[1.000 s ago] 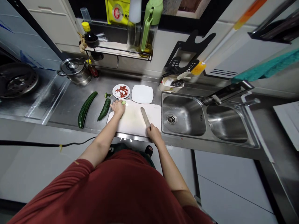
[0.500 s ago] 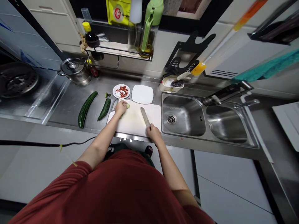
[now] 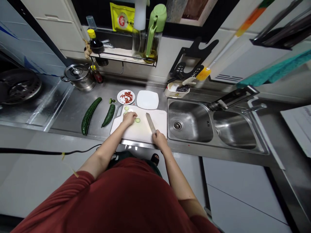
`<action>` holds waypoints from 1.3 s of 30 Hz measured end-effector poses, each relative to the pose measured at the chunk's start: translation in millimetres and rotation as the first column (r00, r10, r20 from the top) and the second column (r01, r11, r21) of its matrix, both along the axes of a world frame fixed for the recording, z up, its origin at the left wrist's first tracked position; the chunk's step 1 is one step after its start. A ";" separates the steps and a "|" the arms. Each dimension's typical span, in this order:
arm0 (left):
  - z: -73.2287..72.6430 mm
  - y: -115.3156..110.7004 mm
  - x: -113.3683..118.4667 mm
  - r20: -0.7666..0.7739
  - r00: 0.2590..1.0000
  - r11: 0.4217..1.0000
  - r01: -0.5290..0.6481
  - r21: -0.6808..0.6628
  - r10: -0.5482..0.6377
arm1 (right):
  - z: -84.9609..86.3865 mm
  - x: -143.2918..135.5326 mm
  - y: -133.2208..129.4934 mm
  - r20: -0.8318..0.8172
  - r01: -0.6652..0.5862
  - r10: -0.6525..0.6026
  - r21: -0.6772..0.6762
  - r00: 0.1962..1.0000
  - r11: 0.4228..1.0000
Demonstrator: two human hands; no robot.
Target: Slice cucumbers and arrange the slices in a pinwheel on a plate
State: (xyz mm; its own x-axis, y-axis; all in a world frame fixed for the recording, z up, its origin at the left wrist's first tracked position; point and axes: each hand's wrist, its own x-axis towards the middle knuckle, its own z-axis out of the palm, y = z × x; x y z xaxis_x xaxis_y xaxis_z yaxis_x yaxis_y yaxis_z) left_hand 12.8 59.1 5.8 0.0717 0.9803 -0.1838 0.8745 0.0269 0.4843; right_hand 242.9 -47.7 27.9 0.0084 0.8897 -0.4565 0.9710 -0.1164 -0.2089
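My right hand (image 3: 160,139) is wrapped round the handle of a kitchen knife (image 3: 150,123), its blade lying over the white cutting board (image 3: 145,136) and pointing away from me. Over the board's left half is my left hand (image 3: 129,118), fingers curled together; whatever they hold is hidden. A round cucumber slice (image 3: 137,120) lies just by its fingertips. More pale green slices (image 3: 126,108) rest on the board behind that hand. Left of the board lie a shorter cut cucumber (image 3: 108,115) and a long whole cucumber (image 3: 91,116).
Behind the board stand a plate of chopped red pieces (image 3: 125,93) and a white square plate (image 3: 147,100). Small green cucumber ends (image 3: 112,101) lie nearby. A double sink (image 3: 190,121) borders the board on the right; a lidded steel pot (image 3: 79,77) stands back left.
My left hand has moved right and slightly nearer me over the board, uncovering cucumber slices at its far left. My right hand and the knife have hardly moved.
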 end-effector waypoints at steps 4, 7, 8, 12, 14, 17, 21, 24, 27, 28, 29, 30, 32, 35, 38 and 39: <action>-3.0 -0.5 1.8 -0.062 0.996 0.998 -0.056 -0.002 0.056 | 4.1 -1.6 -4.8 0.006 -0.024 0.024 0.005 1.000 1.000; -5.1 0.7 5.1 -0.085 0.993 0.996 -0.089 -0.013 0.087 | 12.0 -5.5 -10.8 0.006 -0.068 0.068 -0.007 0.998 0.998; -5.3 1.6 6.0 -0.093 0.991 0.995 -0.094 -0.023 0.091 | 15.0 -6.9 -12.9 0.008 -0.083 0.083 -0.011 0.997 0.997; -4.2 5.3 8.4 -0.135 0.989 0.994 -0.078 -0.072 0.068 | 24.3 -11.1 -19.6 0.021 -0.139 0.139 -0.039 0.990 0.990; -2.7 6.6 9.3 -0.161 0.986 0.995 -0.065 -0.081 0.051 | 26.3 -12.6 -21.7 0.021 -0.163 0.165 -0.059 0.986 0.985; 0.1 7.0 10.5 -0.181 0.982 0.993 -0.068 -0.101 0.049 | 26.8 -14.7 -23.9 0.027 -0.181 0.183 -0.085 0.983 0.980; 3.6 5.8 11.5 -0.173 0.983 0.991 -0.076 -0.110 0.056 | 26.1 -16.2 -25.8 0.032 -0.183 0.187 -0.094 0.982 0.979; 4.3 5.2 11.3 -0.171 0.983 0.991 -0.078 -0.107 0.059 | 25.5 -16.2 -26.5 0.033 -0.179 0.182 -0.095 0.983 0.979; 3.0 6.1 10.4 -0.168 0.984 0.990 -0.076 -0.116 0.055 | 25.2 -16.1 -26.6 0.039 -0.171 0.175 -0.094 0.984 0.981; 2.3 6.7 10.0 -0.168 0.984 0.990 -0.076 -0.121 0.055 | 25.2 -16.1 -26.4 0.039 -0.171 0.175 -0.094 0.984 0.981; 1.7 7.4 9.7 -0.168 0.984 0.989 -0.077 -0.127 0.055 | 25.1 -16.1 -26.2 0.039 -0.172 0.176 -0.096 0.984 0.980; 1.2 8.1 9.3 -0.168 0.984 0.988 -0.078 -0.132 0.056 | 25.1 -16.1 -25.9 0.042 -0.173 0.178 -0.098 0.983 0.980; 0.5 9.4 8.8 -0.163 0.985 0.987 -0.082 -0.141 0.059 | 24.7 -15.8 -25.2 0.050 -0.179 0.185 -0.099 0.981 0.979; 0.4 11.0 8.4 -0.152 0.987 0.986 -0.083 -0.142 0.061 | 23.8 -14.5 -23.9 0.066 -0.188 0.195 -0.101 0.979 0.977; 0.3 12.3 8.5 -0.156 0.986 0.987 -0.078 -0.138 0.056 | 22.8 -12.2 -22.0 0.064 -0.199 0.207 -0.113 0.976 0.973; 0.1 12.6 8.6 -0.160 0.986 0.987 -0.078 -0.139 0.055 | 22.5 -11.4 -21.3 0.060 -0.204 0.212 -0.116 0.975 0.972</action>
State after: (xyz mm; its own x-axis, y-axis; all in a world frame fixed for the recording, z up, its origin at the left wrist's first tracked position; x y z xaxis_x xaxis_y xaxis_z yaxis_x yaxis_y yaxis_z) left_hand 21.4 71.7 5.8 -0.0333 0.9443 -0.3274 0.9325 0.1472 0.3297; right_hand 231.5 -69.0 50.3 -0.1353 0.8208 -0.5550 0.9882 0.0715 -0.1353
